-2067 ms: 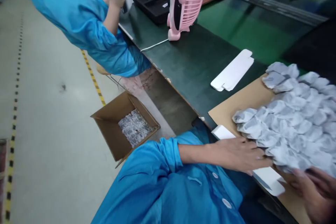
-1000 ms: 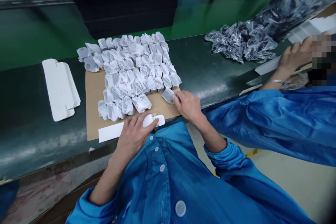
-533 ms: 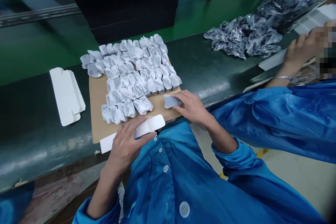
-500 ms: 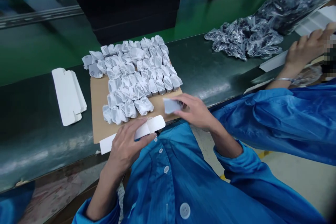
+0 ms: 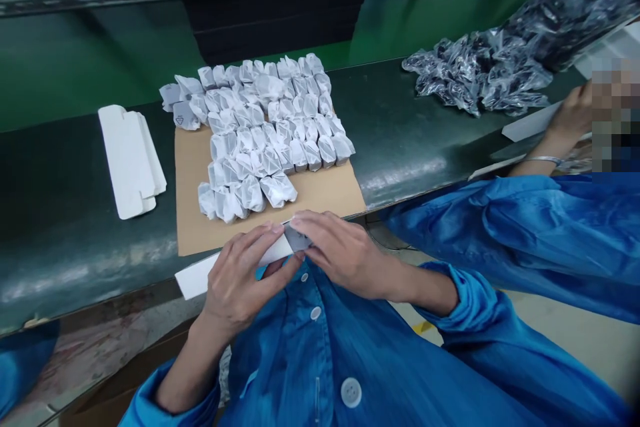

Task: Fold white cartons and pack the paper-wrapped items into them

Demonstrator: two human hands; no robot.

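Observation:
My left hand [image 5: 245, 273] is closed around a long narrow white carton [image 5: 197, 275], which lies tilted across my lap side of the bench edge. At the carton's right end, my right hand [image 5: 345, 250] grips a small grey wrapped packet [image 5: 297, 237]. The packet meets the carton's end, partly inside it as far as I can see; my fingers cover much of it. Just beyond both hands, rows of white-wrapped packets [image 5: 270, 153] stand on a brown cardboard sheet [image 5: 195, 213].
Flat white cartons [image 5: 131, 163] lie stacked on the dark green bench [image 5: 55, 213] at left. Clear plastic bags with dark contents [image 5: 475, 73] are heaped at back right. A co-worker's hand [image 5: 567, 120] and blue sleeve [image 5: 500, 233] occupy the right side. A black stack [image 5: 275, 7] stands behind.
My right hand has moved left with the grey packet, bringing it to the carton's end. The carton's end flap is no longer visible. The view has shifted slightly.

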